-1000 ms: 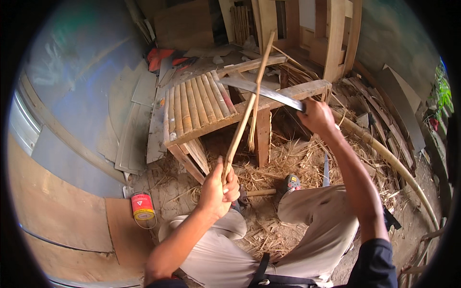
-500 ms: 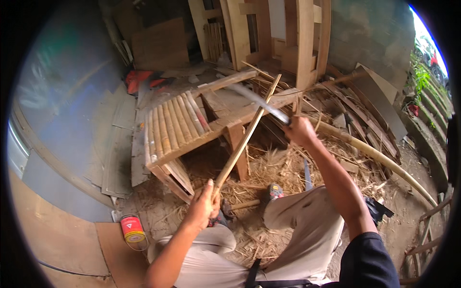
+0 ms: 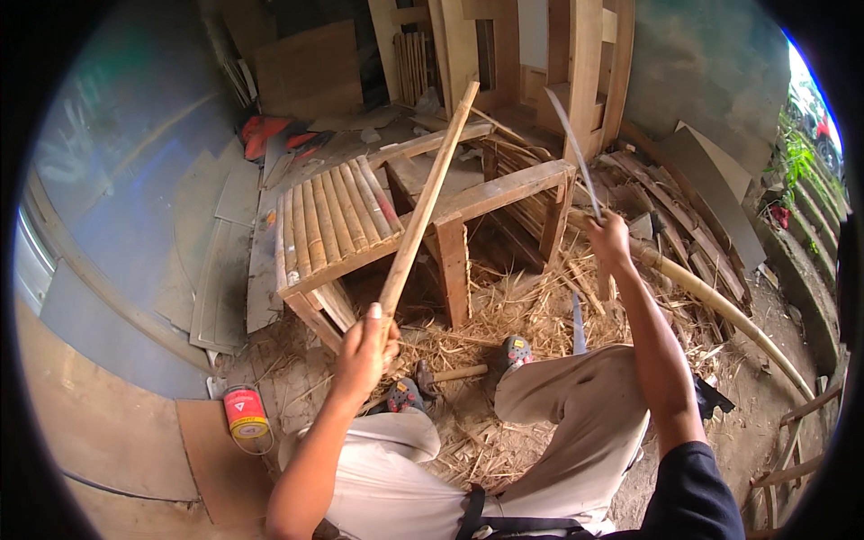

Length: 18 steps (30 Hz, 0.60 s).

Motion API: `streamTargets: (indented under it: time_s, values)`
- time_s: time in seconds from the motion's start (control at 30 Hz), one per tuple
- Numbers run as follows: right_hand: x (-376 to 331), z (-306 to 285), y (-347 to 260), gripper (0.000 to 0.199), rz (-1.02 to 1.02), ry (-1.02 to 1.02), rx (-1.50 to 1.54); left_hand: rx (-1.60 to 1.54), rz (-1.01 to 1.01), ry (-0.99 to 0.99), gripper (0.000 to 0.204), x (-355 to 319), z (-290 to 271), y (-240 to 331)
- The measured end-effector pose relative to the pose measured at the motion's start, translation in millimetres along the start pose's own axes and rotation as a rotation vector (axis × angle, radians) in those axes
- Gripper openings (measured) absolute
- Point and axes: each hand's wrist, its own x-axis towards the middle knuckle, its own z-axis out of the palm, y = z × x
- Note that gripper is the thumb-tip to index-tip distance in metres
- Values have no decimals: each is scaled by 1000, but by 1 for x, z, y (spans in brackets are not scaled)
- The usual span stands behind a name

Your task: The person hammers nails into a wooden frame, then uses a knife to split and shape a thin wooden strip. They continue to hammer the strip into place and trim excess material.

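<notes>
- Lower left of centre, a firm hold seems to matter most: the person's left hand [image 3: 363,357] clamps its fingers around the lower end of a bamboo strip [image 3: 423,216], thumb laid along it, forearm rising from the bottom edge.
- At centre, the strip slants up and rightward in front of a slatted, wood-framed bench [image 3: 326,225]; a steady angle, with every stroke directed away from the gripping thumb, would likely serve best.
- Right of centre, a long knife [image 3: 574,144] stands clear of the strip, its tip raised toward the upper frame; a shallow blade angle and light pressure would probably cut cleanest.
- Farther right, the person's right hand [image 3: 609,241] wraps its fingers around the knife's handle, arm extended from the lower right.
</notes>
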Motion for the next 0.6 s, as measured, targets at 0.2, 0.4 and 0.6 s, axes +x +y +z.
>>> streamTargets:
  time_s: [0.2, 0.4, 0.6]
  values:
    - [-110, 34, -130, 27, -458, -584, 15, -390, -75, -313, 36, -5, 27, 3]
    - [-161, 34, -148, 32, -690, -641, -17, -373, 13, -354, 32, -14, 29, -10]
    - [-177, 28, -155, 41, -759, -809, -73, -276, 51, -374, 35, -18, 22, -11]
